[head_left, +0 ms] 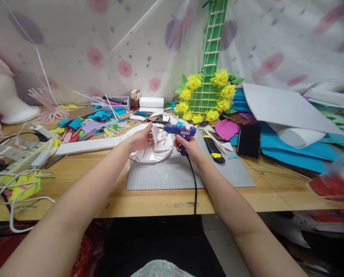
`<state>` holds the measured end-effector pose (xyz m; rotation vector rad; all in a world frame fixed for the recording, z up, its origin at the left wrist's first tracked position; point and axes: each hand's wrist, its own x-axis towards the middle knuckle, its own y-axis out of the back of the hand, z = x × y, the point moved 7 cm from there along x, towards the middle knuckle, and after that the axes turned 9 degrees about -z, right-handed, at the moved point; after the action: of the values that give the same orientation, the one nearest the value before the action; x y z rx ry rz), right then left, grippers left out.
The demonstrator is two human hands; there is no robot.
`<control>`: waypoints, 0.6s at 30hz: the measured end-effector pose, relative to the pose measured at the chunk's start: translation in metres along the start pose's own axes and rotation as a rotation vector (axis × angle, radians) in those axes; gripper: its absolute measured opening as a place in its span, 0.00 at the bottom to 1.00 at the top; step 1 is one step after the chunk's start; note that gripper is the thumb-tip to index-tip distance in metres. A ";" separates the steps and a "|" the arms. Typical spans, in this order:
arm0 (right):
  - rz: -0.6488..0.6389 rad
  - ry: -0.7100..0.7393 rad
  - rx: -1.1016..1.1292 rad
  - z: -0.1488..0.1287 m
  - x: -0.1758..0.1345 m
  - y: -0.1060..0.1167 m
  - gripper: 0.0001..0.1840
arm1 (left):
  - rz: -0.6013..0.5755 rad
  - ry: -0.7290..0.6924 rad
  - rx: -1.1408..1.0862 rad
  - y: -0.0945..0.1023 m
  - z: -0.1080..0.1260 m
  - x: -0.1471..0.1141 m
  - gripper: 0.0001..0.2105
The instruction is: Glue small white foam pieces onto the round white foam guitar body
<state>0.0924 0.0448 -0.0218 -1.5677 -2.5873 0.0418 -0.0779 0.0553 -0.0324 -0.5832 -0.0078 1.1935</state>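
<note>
My right hand (188,146) is wrapped round the handle of a blue hot glue gun (181,131), its nozzle pointing left. A black cord runs from the gun down over the table's front edge. Between the fingers and thumb of my left hand (143,139) is a white paper piece (155,135), close to the nozzle. Below both lies a white guitar-shaped craft body (163,152) with folded white paper pieces on it. Its long white neck (88,146) stretches to the left. The body rests partly on a grey cutting mat (172,177).
A black and yellow utility knife (213,149) lies on the mat's right side. Beyond stands a green paper guitar (206,92) with yellow flowers. A phone (248,141) and blue sheets (293,150) are at right; tangled white cables (30,188) and a power strip (18,156) are at left.
</note>
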 end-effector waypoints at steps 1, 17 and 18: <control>0.005 0.000 -0.006 0.000 0.001 0.000 0.23 | -0.002 0.004 0.005 0.000 0.000 0.000 0.20; 0.058 -0.015 -0.010 0.006 0.006 0.003 0.22 | -0.013 0.045 0.027 -0.002 -0.002 0.000 0.21; 0.057 -0.015 -0.006 0.006 0.005 0.002 0.22 | -0.012 0.043 0.029 -0.001 -0.002 0.001 0.21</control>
<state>0.0914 0.0508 -0.0278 -1.6488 -2.5561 0.0503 -0.0758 0.0549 -0.0341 -0.5826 0.0428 1.1672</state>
